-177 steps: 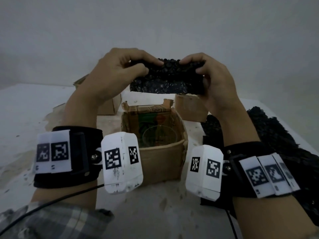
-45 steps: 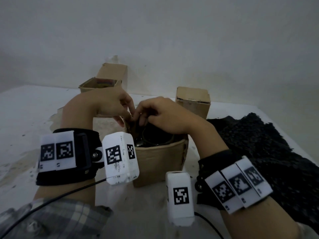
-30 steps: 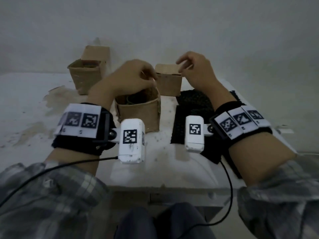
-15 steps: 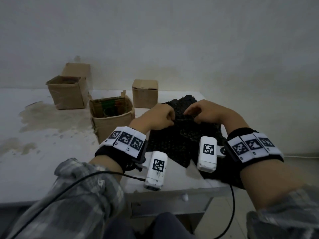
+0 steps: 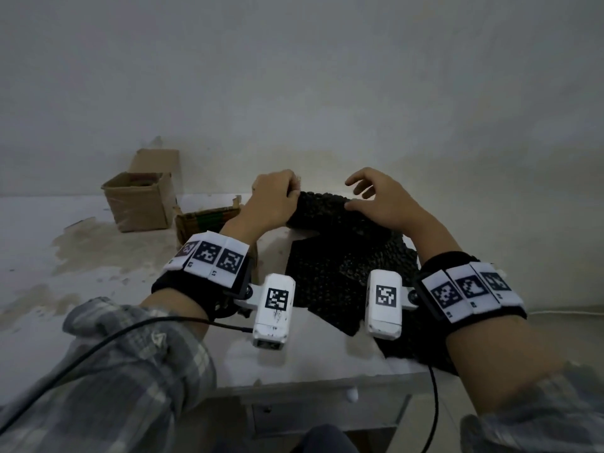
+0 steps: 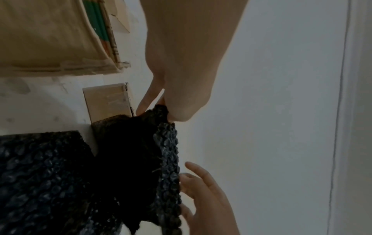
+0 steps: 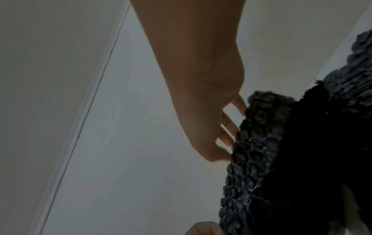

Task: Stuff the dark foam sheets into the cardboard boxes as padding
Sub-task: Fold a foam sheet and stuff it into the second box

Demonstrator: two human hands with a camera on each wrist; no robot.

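- My hands have left the near cardboard box [image 5: 209,223], where they were pressing padding in a moment ago, and come over to the pile of foam sheets [image 5: 330,282] on the right of the table [image 5: 98,273].
- My left hand [image 5: 273,199] now pinches the top corner of one foam sheet [image 5: 322,210] and has lifted that edge clear of the pile; the wrist view shows thumb and fingers [image 6: 144,103] closed on it.
- My right hand [image 5: 379,201] is only half there: fingers spread and loosely bent, thumb resting against the sheet's upper edge, nothing gripped yet.
- I judge the near box has its padding and this sheet is the next load, probably for the open far box [image 5: 139,202] by the wall.
- A closed small box [image 6: 107,103] sits behind the pile.
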